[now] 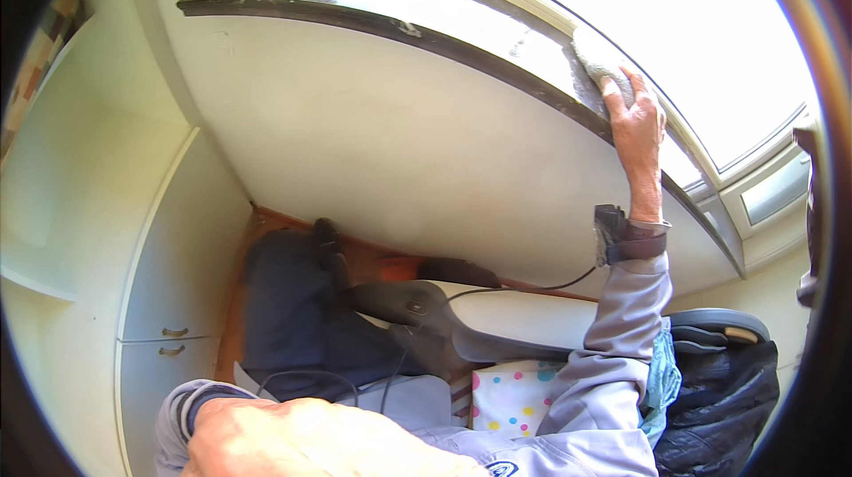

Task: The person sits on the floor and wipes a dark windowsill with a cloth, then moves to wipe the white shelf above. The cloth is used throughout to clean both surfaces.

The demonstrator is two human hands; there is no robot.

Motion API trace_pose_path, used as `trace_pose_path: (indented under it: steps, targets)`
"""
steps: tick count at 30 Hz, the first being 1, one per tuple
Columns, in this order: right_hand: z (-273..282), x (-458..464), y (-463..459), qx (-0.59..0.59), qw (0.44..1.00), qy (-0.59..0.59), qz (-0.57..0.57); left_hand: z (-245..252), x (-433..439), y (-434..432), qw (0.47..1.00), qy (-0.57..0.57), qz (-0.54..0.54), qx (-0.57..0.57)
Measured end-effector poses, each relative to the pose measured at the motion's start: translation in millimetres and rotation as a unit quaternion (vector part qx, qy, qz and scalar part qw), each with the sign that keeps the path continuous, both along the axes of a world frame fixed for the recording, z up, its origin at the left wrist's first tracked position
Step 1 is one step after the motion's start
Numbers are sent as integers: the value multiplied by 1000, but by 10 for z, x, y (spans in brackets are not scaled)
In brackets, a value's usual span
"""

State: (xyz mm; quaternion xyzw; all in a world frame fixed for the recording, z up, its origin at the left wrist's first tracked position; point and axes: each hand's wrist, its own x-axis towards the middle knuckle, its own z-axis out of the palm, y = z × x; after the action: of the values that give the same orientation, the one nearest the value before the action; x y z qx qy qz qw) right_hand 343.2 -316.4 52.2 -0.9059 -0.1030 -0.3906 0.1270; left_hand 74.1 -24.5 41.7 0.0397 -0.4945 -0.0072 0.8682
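My right hand reaches out to a window and presses a light grey cloth against the inner edge of the sill, beside the window frame. The glossy dark stone windowsill carries bright glare and a few pale marks. Close to the camera, at the bottom, is the back of my left hand; its fingers are out of sight, so what they do cannot be told. A black device is strapped around my right wrist, with a cable running from it.
At left stands a pale cabinet with small metal handles. Below the sill are a white wall and a white and dark grey object. A dotted white item and a black plastic bag lie close to my right arm.
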Motion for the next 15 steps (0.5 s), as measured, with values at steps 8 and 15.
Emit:
trace_pose_path:
  steps: [8,15]
  targets:
    - [-20,45,-22,28,1000,6,6,-158,50,-22,990,-11,138,0]
    - [-38,53,-65,0,1000,0,0,60,-146,387,991,103,86,4]
